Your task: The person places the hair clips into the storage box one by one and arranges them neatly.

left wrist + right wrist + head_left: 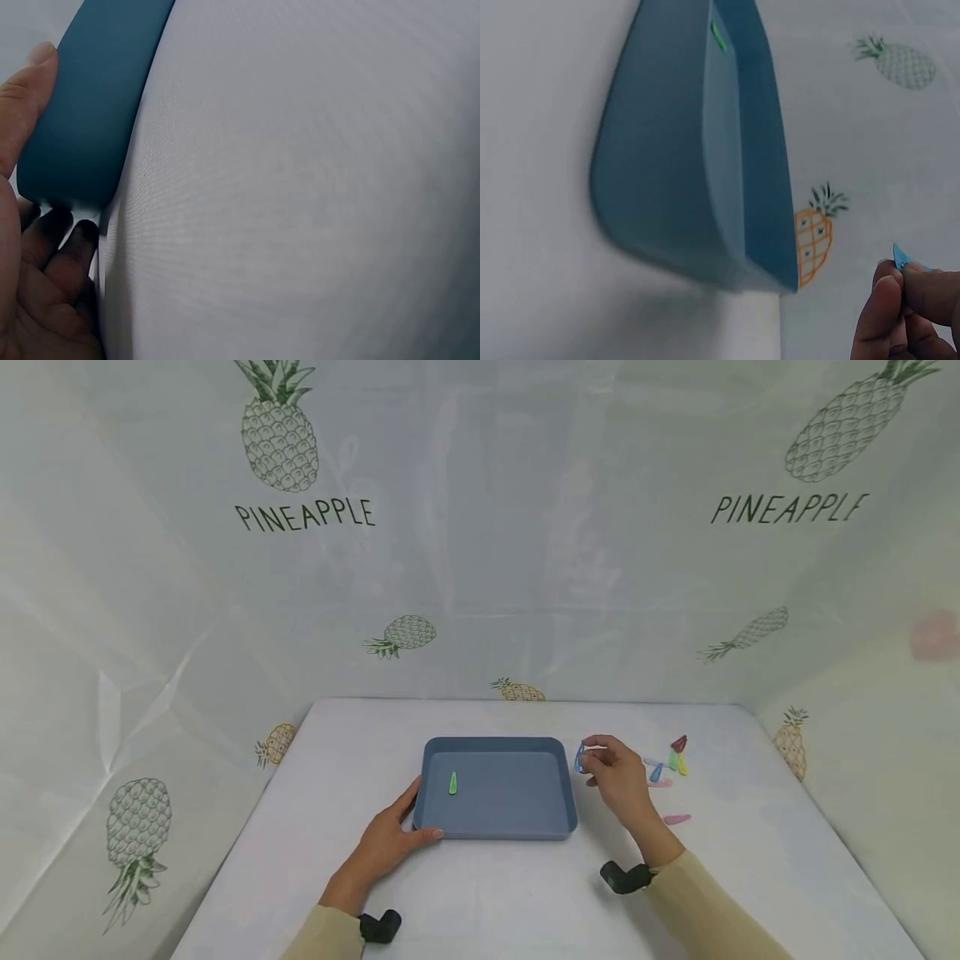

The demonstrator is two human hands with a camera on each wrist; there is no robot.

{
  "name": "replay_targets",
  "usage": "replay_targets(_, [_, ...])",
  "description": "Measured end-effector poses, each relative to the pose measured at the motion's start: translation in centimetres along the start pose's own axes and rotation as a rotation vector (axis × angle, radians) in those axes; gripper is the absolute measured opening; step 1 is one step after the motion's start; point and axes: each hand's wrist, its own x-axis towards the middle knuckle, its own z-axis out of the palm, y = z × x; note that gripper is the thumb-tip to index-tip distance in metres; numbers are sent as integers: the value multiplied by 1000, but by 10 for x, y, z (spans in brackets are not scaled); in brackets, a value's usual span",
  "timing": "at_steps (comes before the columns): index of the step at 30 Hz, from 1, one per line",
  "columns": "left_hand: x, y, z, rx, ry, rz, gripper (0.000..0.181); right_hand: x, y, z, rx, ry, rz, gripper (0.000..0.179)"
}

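A blue-grey tray (510,802) lies on the white table, with one green hair clip (453,783) in its left half. My left hand (384,845) holds the tray's near left corner, thumb at the front rim. In the left wrist view, fingers curl around the tray's outer wall (94,105). Just beyond the right rim, my right hand (621,783) pinches a blue hair clip (580,758) between thumb and fingertips. The right wrist view shows only a tip of this blue clip (899,256); the fingers hide most of it.
Right of the tray lies a loose group of hair clips, among them a red clip (678,743), a yellow clip (682,765) and another blue clip (657,772). A pink clip (677,819) lies nearer, by the right wrist. Pineapple-printed sheeting (480,552) surrounds the table's back and sides.
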Motion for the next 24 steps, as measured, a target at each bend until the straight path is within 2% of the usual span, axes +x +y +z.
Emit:
replay_targets(5, [1,-1,0,-10,4,-3,107,6,-11,23,61,-12,-27,26])
replay_targets(11, [0,-2,1,10,8,-3,106,13,-19,47,98,-35,-7,26])
replay_targets(16, [0,-1,0,4,7,-17,107,17,-26,69,82,-69,-15,24])
replay_targets(24, [0,0,0,7,18,5,107,21,-25,111,63,-156,-36,27])
